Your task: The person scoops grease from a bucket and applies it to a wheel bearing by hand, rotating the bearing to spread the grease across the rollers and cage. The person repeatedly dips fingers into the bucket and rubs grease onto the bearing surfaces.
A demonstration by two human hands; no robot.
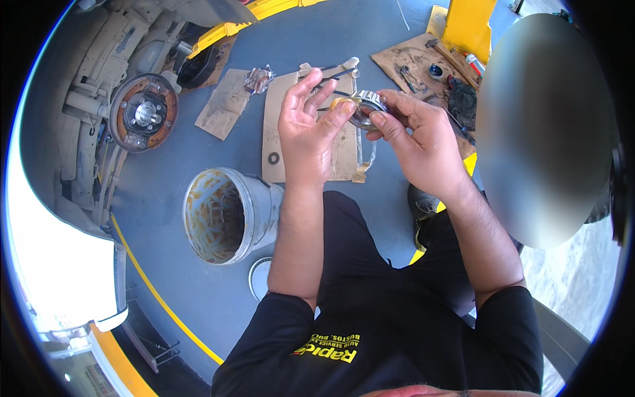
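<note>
A metal roller bearing (370, 106) is held up in front of me, above the cardboard. My right hand (420, 132) grips its right side, thumb across the near edge and fingers behind. My left hand (309, 129) meets the bearing's left edge with a thumb tip smeared with yellowish-brown grease. Its other fingers are stretched and apart, pointing away from me. Below and to the left stands a white bucket (264, 208), its inner wall streaked with yellowish-brown grease.
On the floor lies a cardboard sheet (281, 142) with a washer (273, 158). A hub with brake shoes (144, 114) is at the left. Beyond my right hand, another cardboard (390, 59) bears a hammer (453, 65) and a tube (475, 65). A yellow post (468, 30) rises behind.
</note>
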